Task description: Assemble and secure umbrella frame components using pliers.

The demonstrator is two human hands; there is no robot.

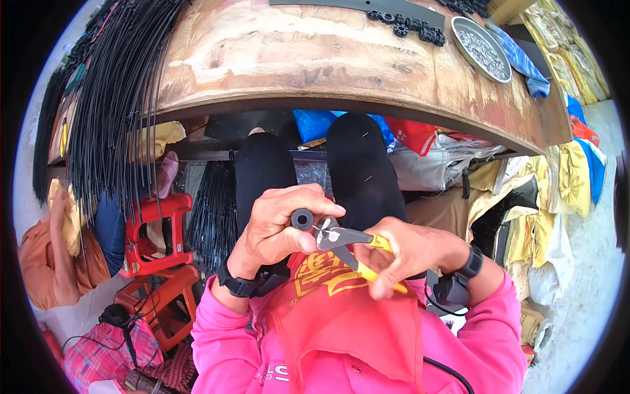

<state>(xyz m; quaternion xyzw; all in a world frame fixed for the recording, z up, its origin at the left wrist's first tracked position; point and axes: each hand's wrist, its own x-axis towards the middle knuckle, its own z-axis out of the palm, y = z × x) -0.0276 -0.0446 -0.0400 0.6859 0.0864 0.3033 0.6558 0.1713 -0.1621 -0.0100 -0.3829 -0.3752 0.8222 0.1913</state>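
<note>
My left hand (279, 223) is closed around a short black tube (302, 219), its round hollow end showing between thumb and fingers. My right hand (417, 249) grips pliers (349, 239) with yellow handles and dark jaws. The handles are spread apart in my palm and fingers. The jaws' tip is right beside the tube, where a thin, light wire-like piece shows. Whether the jaws are clamped on it I cannot tell. Both hands are above my lap, in front of a red apron (348, 328).
A worn wooden table (282, 59) spans the front. Long black strands (121, 98) hang over its left side. Black fittings (407, 26), a dish of small metal bits (482, 49) and a blue cloth (522, 59) lie on it. Red stools (157, 233) and another person (62, 256) are left; sacks (525, 230) right.
</note>
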